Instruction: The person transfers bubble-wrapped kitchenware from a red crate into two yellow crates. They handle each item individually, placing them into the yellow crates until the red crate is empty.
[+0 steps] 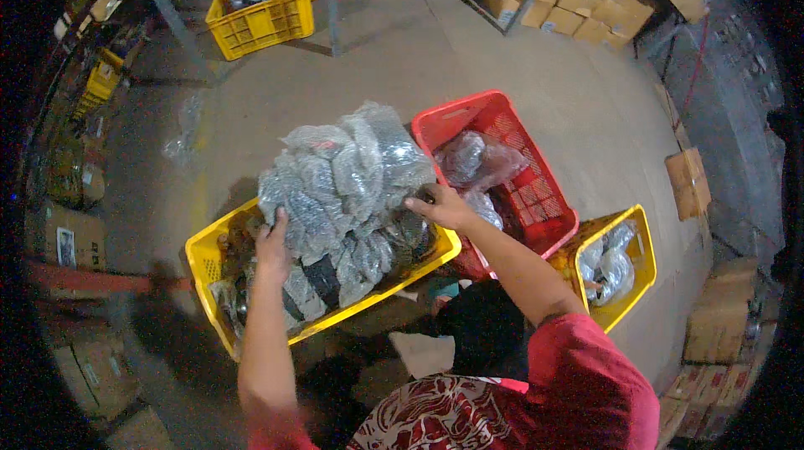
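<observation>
A large, lumpy bundle in clear bubble wrap (339, 169) lies above the long yellow crate (209, 241) and covers much of its far side. My left hand (274, 241) grips the bundle at its near left edge. At its right edge my right hand (440, 205) takes hold, thumb and fingers closed on the wrap. What is inside the wrap cannot be made out. Under the bundle, the crate holds more wrapped pieces (360, 262), a black strip (322, 278) among them, and dark parts at the left end.
A red basket (548, 207) with wrapped items touches the crate's right side. Beyond it stands a smaller yellow crate (643, 257) of wrapped items. Another yellow crate (260, 30) sits far left by grey posts (332, 6). Cardboard boxes (586, 2) fill the far right shelf.
</observation>
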Demonstrator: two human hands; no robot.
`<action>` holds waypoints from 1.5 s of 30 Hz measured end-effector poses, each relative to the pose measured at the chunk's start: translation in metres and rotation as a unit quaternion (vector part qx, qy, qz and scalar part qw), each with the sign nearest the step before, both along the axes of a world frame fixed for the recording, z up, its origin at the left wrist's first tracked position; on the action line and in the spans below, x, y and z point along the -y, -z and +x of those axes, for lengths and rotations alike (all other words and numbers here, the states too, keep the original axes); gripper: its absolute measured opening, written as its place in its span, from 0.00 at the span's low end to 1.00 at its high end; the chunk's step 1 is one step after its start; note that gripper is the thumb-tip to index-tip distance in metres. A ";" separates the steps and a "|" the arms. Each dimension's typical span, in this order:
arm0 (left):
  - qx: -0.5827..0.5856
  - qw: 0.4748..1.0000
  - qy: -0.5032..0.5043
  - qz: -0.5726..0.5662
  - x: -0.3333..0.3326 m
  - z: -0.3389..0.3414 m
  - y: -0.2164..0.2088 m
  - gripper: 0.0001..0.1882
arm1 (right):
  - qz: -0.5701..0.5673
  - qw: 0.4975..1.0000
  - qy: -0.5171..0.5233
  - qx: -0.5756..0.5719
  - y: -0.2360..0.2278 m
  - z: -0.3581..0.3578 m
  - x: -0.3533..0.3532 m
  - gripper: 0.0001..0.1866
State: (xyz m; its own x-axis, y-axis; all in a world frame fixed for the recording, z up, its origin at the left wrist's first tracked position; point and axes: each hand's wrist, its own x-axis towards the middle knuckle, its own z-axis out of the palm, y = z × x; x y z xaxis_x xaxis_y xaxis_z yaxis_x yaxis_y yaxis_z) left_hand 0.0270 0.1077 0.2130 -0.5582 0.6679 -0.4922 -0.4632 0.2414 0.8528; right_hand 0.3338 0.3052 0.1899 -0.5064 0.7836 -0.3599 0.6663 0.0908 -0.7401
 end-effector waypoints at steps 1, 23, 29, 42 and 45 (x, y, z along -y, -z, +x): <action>-0.052 0.998 0.007 -0.045 0.007 -0.004 -0.003 0.34 | -0.020 0.999 0.010 0.025 0.004 0.028 -0.002 0.27; -0.050 0.903 0.290 -0.312 0.093 0.105 -0.050 0.30 | -0.060 0.924 -0.060 0.374 0.280 0.176 -0.111 0.31; -0.089 0.893 0.292 -0.330 0.060 0.110 -0.054 0.30 | 0.033 0.824 -0.209 0.525 0.349 0.176 -0.134 0.22; -0.180 0.903 0.233 -0.312 0.049 0.130 -0.092 0.29 | -0.176 0.892 0.367 0.199 0.348 0.273 -0.117 0.23; -0.207 0.916 0.183 -0.289 0.052 0.147 -0.116 0.28 | -0.117 0.882 0.447 0.095 0.288 0.279 -0.085 0.27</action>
